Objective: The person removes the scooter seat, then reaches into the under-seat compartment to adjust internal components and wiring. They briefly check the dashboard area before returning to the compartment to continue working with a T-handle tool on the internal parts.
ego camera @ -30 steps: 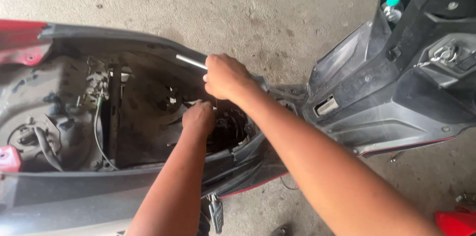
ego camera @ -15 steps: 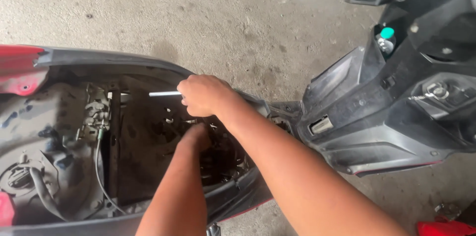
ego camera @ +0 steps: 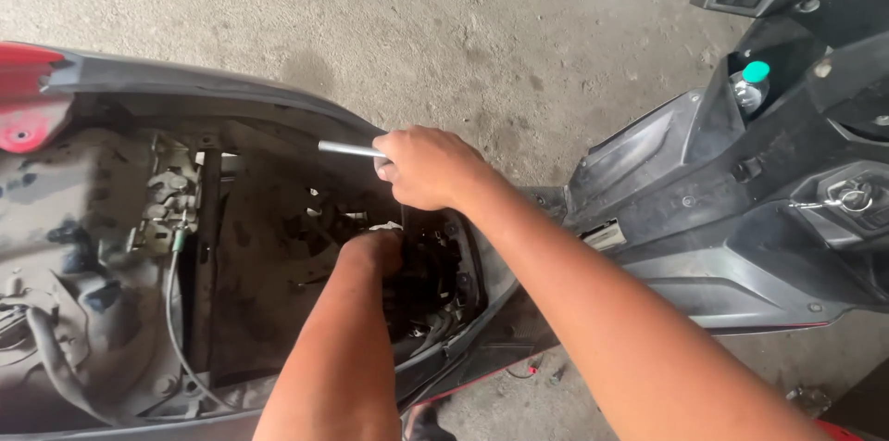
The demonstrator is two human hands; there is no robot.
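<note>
Open scooter body on the left, dusty, cable trailing down. Left hand sunk into the dark engine cavity, fingers hidden, grip impossible to tell. Just above, right hand clenched around a metal rod, shaft poking out leftward over the frame. Farther right, black front panel, bottle tucked in its pocket.

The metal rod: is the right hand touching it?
Touching. The head view shows the right hand closed around one end of the metal rod, which sticks out from the fist over the open scooter body.
</note>
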